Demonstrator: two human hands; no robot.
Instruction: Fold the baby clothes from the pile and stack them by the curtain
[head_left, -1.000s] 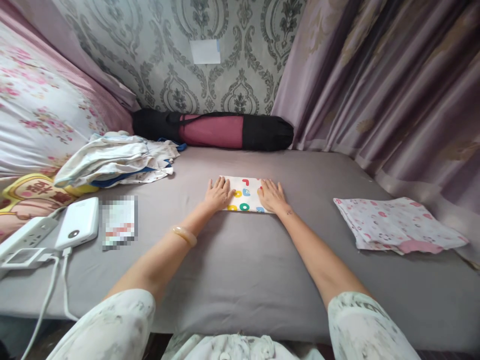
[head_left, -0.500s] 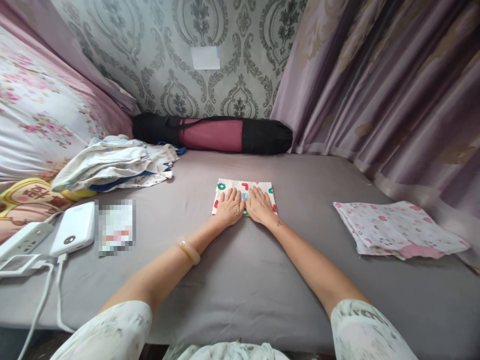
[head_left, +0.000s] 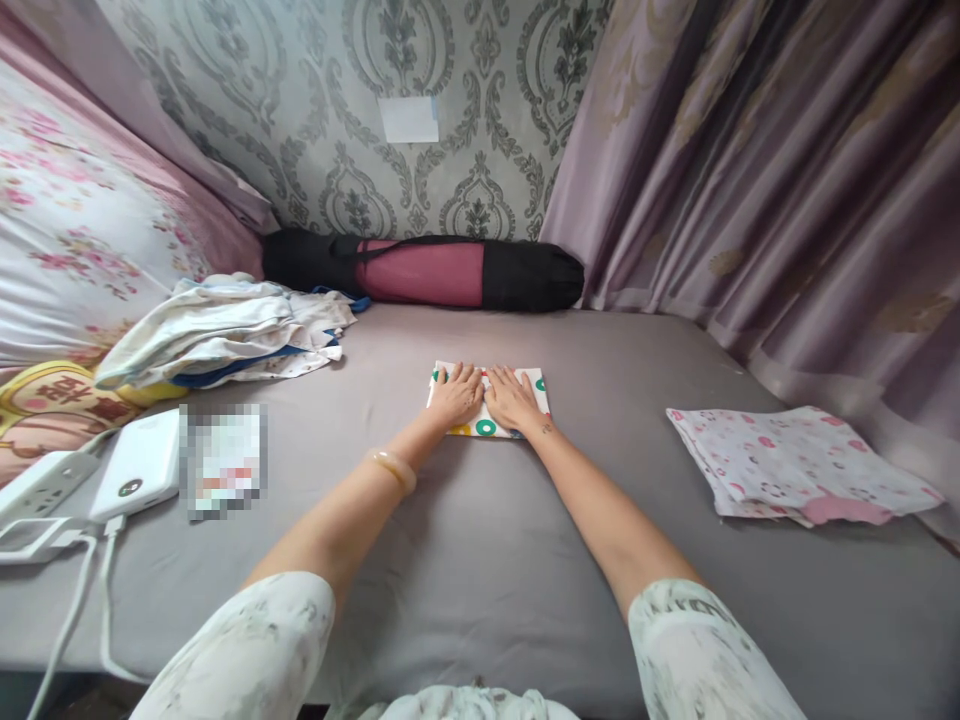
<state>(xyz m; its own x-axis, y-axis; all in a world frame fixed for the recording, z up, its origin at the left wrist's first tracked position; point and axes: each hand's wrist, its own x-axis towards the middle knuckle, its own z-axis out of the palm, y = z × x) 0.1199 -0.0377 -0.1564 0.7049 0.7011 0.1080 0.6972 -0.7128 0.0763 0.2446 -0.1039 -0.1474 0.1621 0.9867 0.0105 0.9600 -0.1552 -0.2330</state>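
Note:
A folded white cloth [head_left: 486,428] with green, red and yellow prints lies flat on the grey sheet [head_left: 480,540] in the middle of the view. My left hand [head_left: 459,395] presses on its left half, palm down with the fingers stretched out. On the right half rests my right hand [head_left: 514,398], also flat, its fingers pointing forward. The two hands lie side by side, close together, and cover much of the cloth's middle. Neither hand grips anything. A pale bangle [head_left: 394,470] circles my left forearm.
To the right lies a folded white cloth with pink prints [head_left: 795,465]. A pile of clothes [head_left: 225,330] sits at the left, behind a white power bank [head_left: 141,465], a power strip [head_left: 45,485] and a blurred packet [head_left: 225,460]. Against the wall rests a long black-and-maroon bag [head_left: 420,272].
Both hands have slid slightly forward on the folded cloth, baring more of its near edge. The cloth stays in about the same place.

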